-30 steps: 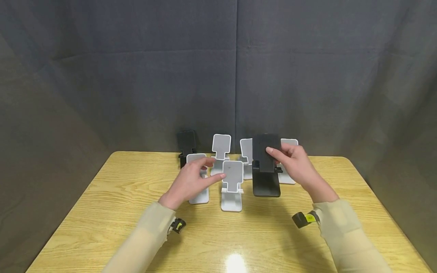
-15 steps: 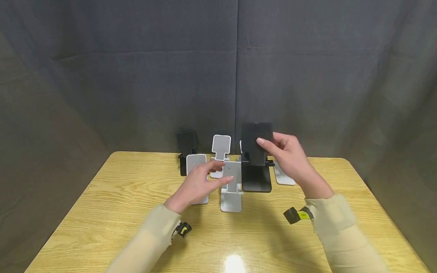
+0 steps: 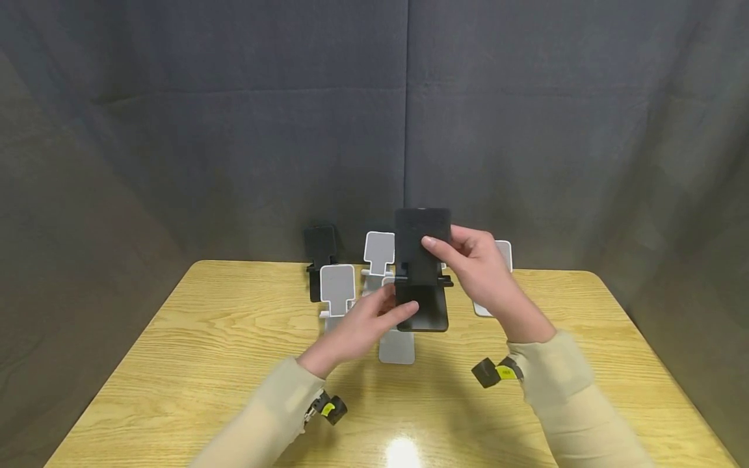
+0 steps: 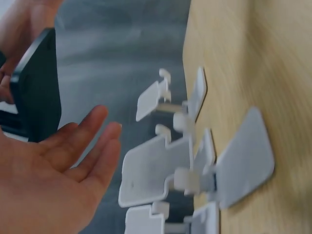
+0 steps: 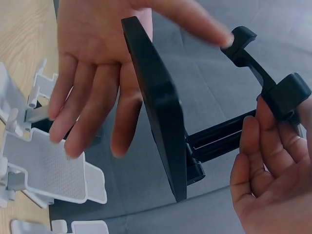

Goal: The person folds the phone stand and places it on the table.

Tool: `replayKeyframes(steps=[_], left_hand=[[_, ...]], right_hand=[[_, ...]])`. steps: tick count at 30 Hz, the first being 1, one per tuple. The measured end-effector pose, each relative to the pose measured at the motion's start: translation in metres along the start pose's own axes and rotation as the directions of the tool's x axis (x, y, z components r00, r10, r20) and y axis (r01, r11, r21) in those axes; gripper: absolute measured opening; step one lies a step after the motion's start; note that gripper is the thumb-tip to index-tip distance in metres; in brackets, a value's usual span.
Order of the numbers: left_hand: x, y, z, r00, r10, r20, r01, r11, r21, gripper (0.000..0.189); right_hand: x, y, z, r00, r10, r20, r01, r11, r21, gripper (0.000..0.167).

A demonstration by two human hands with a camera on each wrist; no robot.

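A black folding phone stand (image 3: 421, 312) is up in front of the white stands. My right hand (image 3: 482, 273) pinches its upper plate, thumb on the front face and fingers behind. In the right wrist view, the stand's base plate (image 5: 158, 107) and twin-bar arm show side-on, clear of the table. My left hand (image 3: 357, 328) is at the left of the base, its thumb overlapping the plate in the head view. Its fingers look straight and spread in the left wrist view, palm (image 4: 44, 185) turned up beside the base.
Several white phone stands with grey pads, such as one at the left (image 3: 337, 286), one at the back (image 3: 380, 250) and one at the right (image 3: 504, 253), stand on the wooden table (image 3: 234, 364). Another black stand (image 3: 319, 246) is at the back left, before a dark curtain (image 3: 263, 130).
My right hand has brought the black phone stand leftward and slightly up, over the front white stand. My left hand has moved right and a little nearer, up to the black stand's base.
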State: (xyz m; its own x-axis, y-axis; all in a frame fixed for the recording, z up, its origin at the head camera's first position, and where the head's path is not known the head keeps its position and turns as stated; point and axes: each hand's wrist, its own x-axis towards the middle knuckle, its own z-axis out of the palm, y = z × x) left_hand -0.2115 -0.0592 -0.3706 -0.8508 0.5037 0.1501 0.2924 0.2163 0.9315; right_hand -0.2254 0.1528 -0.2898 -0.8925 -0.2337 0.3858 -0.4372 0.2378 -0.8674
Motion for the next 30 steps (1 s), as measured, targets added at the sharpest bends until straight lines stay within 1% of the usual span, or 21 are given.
replayKeyframes(steps=[3,7,9,14,16,20,23,27,30], left_hand=[[0.002,0.001,0.005,1.000,-0.021,0.021,0.023,0.994,-0.110,0.054],[0.005,0.001,0.010,0.999,-0.038,0.034,0.044,0.978,-0.203,0.050],[0.006,0.000,0.012,0.999,-0.028,0.034,0.035,0.969,-0.244,0.047],[0.006,0.001,0.014,0.999,-0.044,-0.003,0.041,0.952,-0.304,0.043],[0.005,0.001,0.014,0.998,-0.056,-0.001,0.052,0.939,-0.339,0.043],[0.005,0.003,0.014,0.998,-0.060,0.013,0.060,0.907,-0.417,0.043],[0.005,0.004,0.015,0.999,-0.053,0.003,0.048,0.885,-0.463,0.043],[0.005,0.005,0.017,0.999,-0.044,-0.013,0.032,0.868,-0.495,0.045],[0.005,0.006,0.017,0.999,-0.043,-0.021,0.027,0.868,-0.497,0.044]], right_hand=[[0.000,-0.002,0.003,1.000,-0.007,0.003,0.007,1.000,-0.001,0.025],[0.000,-0.002,0.006,1.000,-0.010,-0.001,0.010,1.000,0.013,0.024],[0.000,-0.002,0.007,1.000,-0.011,-0.002,0.011,1.000,0.024,0.024],[0.001,-0.001,0.009,1.000,-0.014,-0.006,0.014,0.999,0.043,0.023],[0.001,0.000,0.009,1.000,-0.013,-0.009,0.013,0.999,0.044,0.023],[0.001,0.001,0.009,1.000,-0.011,-0.015,0.012,0.999,0.047,0.023],[0.002,0.002,0.009,1.000,0.001,-0.029,0.001,0.998,0.056,0.023],[0.001,0.005,0.008,0.997,0.042,-0.061,-0.038,0.996,0.076,0.025],[0.001,0.007,0.008,0.994,0.057,-0.089,-0.049,0.995,0.087,0.035]])
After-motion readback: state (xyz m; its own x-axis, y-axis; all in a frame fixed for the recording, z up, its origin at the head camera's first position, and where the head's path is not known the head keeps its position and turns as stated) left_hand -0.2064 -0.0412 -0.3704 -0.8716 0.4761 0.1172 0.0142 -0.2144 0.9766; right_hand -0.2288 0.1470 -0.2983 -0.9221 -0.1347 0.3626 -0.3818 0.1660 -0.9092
